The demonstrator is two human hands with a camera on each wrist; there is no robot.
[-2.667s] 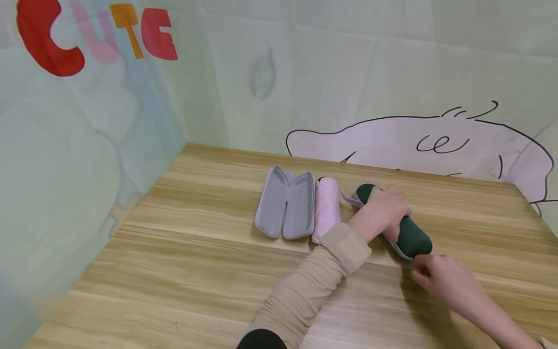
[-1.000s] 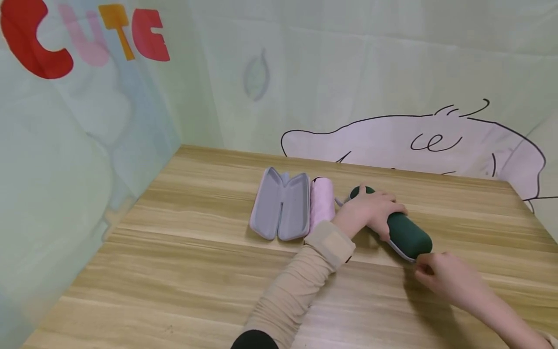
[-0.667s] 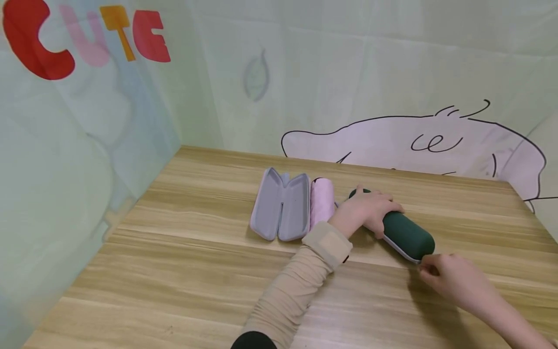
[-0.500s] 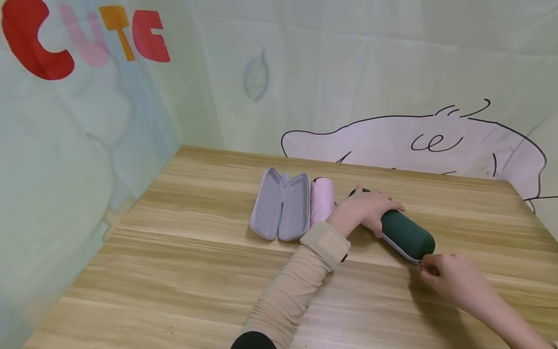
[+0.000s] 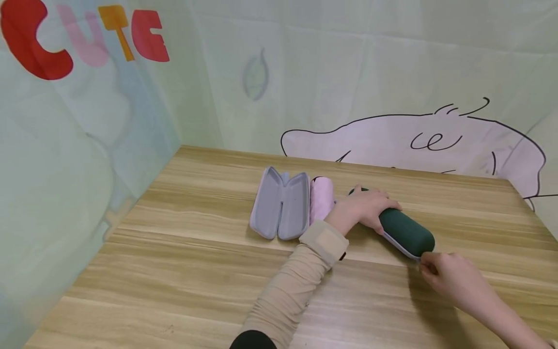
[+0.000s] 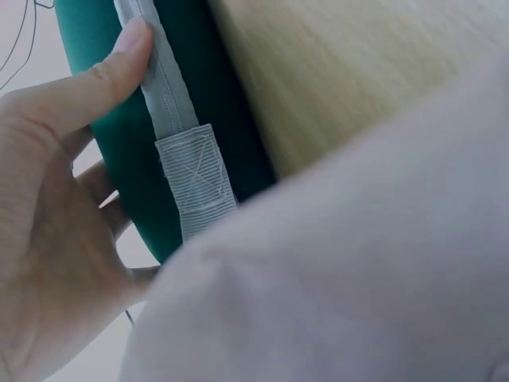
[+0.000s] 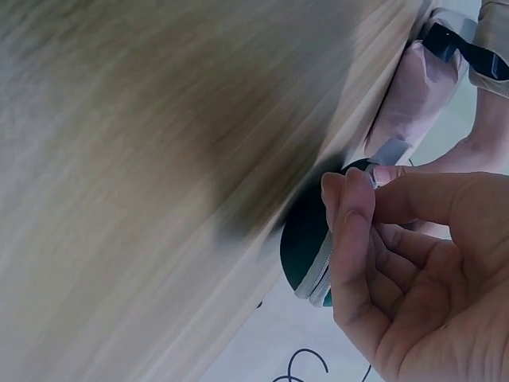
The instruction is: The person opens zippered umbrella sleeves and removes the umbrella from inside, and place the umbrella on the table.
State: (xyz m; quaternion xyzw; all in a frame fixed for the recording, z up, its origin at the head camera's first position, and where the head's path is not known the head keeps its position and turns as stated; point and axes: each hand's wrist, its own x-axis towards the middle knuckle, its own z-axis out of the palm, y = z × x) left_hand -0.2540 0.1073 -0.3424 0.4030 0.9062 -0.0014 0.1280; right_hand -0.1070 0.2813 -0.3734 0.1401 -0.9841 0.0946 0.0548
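A dark green zip case (image 5: 407,232) with a grey zipper band lies slantwise on the table. My left hand (image 5: 366,208) grips its far half from above. In the left wrist view the thumb (image 6: 131,48) presses on the grey zipper band (image 6: 171,95), just past a ribbed grey tab (image 6: 199,175). At the case's near end my right hand (image 5: 457,278) has thumb and forefinger pinched together at the zipper line. The right wrist view shows those fingertips (image 7: 354,191) closed, hiding most of the zipper pull between them. The zipper (image 7: 318,274) runs round the green end.
An open grey-lined case (image 5: 279,208) lies to the left, its two halves spread. Against it is a pink wrinkled cylinder (image 5: 321,198), resembling a folded umbrella. The left forearm (image 5: 287,286) crosses the wooden table (image 5: 174,271). A printed cloth backdrop (image 5: 218,87) stands behind.
My left hand has shifted along the green case toward its far end, uncovering more of the near half. The right hand keeps its pinch at the near end, having moved only slightly.
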